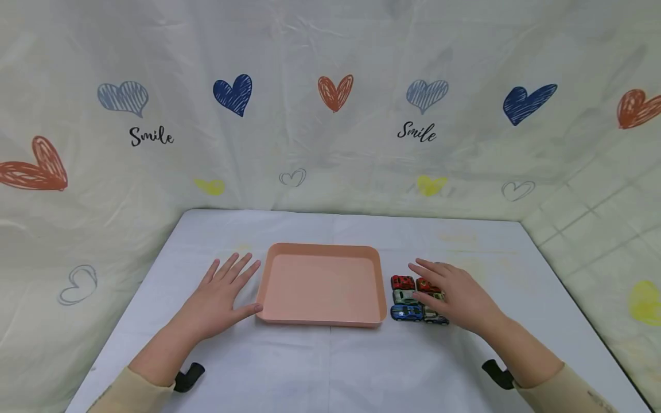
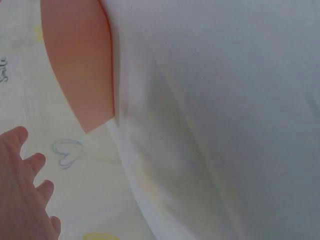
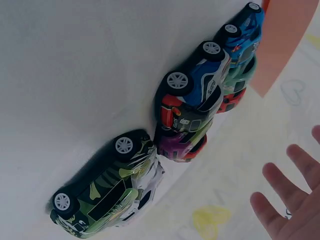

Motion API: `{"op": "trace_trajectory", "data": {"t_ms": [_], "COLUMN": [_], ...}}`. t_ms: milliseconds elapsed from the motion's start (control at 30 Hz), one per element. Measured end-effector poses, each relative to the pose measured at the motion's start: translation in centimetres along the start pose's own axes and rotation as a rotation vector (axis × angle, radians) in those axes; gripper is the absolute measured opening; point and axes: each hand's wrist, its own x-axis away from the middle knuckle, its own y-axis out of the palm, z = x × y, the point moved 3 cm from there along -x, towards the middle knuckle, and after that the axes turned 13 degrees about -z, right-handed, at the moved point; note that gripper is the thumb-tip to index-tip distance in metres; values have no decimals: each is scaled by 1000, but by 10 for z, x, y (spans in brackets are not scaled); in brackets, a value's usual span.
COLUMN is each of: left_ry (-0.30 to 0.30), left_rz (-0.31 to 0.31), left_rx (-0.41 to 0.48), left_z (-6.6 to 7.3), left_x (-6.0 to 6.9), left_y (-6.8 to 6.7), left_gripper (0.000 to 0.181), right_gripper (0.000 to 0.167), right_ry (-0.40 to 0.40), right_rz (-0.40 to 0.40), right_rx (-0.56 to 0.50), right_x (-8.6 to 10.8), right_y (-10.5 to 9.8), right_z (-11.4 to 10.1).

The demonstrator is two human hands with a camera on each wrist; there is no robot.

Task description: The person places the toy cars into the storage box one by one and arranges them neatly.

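A shallow pink tray point(image 1: 325, 285) lies in the middle of the white table. Fingers spread, my left hand point(image 1: 222, 301) is at the tray's left side; whether the thumb touches the rim I cannot tell. My right hand point(image 1: 457, 292) reaches over a cluster of toy cars to the right of the tray, with its fingers straight and nothing held. From above, a blue toy car point(image 1: 406, 312), a pale green one point(image 1: 404, 296) and a red one point(image 1: 403, 281) show; the hand partly hides others. The right wrist view also has a green patterned toy car point(image 3: 102, 200) and a blue-and-white one point(image 3: 197, 85).
A white cloth covers the table point(image 1: 289, 367). Behind it and at both sides hangs a pale curtain point(image 1: 330, 155) printed with hearts and "Smile". Each wrist wears a black band piece, such as the one point(image 1: 189, 377) at the left sleeve.
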Motion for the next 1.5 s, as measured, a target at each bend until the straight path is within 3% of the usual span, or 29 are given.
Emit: {"op": "trace_trajectory", "data": {"t_ms": [200,567,1000,1233,1500], "left_ry": [3,5,-24,-6,-20], "left_rz": [-19,-56,-95,-99,-119], "left_rx": [36,69,71,64,52], "left_z": [-1,-3,-5,-4,-4], "left_x": [0,-2,-3,-3,-3], "left_y": [2,11,19,21,24], "left_gripper": [91,91,91,91,91], "right_gripper": [48,39,36,36,35], "right_ry": [-12,-33,-2,22,-8], "right_rz": [-69,-251,-418,-459,-480], "right_rx": [-97,-203,-166,-159,-132], "right_x": [-7,-29,-58,-65,-74], "right_y": [1,-3,1,6,13], "right_z": [11,27,36,39,38]}}
